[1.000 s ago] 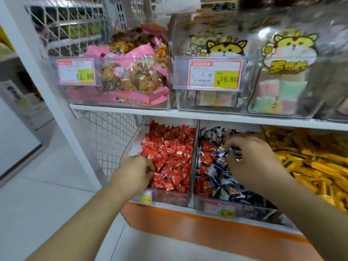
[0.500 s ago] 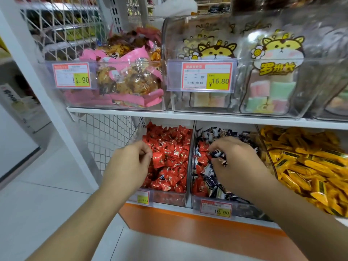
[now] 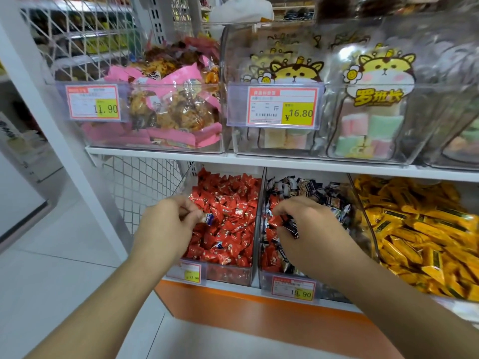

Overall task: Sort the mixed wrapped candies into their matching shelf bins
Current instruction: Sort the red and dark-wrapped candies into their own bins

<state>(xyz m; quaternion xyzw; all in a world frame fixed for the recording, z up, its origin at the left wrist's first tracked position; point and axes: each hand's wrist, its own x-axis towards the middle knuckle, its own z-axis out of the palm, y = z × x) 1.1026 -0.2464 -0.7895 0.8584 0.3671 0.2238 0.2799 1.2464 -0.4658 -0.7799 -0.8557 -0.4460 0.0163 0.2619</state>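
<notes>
Change: since a second ago the left hand (image 3: 166,226) has lifted from the front-left corner of the red candy bin (image 3: 223,273) and now shows a blue-white wrapped candy (image 3: 208,219) at its fingertips; the right hand (image 3: 308,229) has drawn back from the rear of the mixed bin (image 3: 290,279) toward its middle, with a dark wrapped candy (image 3: 291,226) now in it
Meaning for task: judged as a pick finished on both sides; the blue-white stray is out of the red heap and wants carrying right to the dark-and-white bin; sorting is far from done, since red candies (image 3: 274,221) lie among the dark ones along the mixed bin's left wall
Left hand pose: knuckles up, fingers curled, pinching the blue-white candy just above the red heap, near the bin's left wall
Right hand pose: palm down over the middle of the mixed bin, fingers curled, grasping the dark candy; what else it holds underneath I cannot tell
Forearms: both reach up from the lower edge of the view, well apart
Neighbours: yellow bar bin (image 3: 420,229) at the right end of the lower shelf (image 3: 298,300), untouched
</notes>
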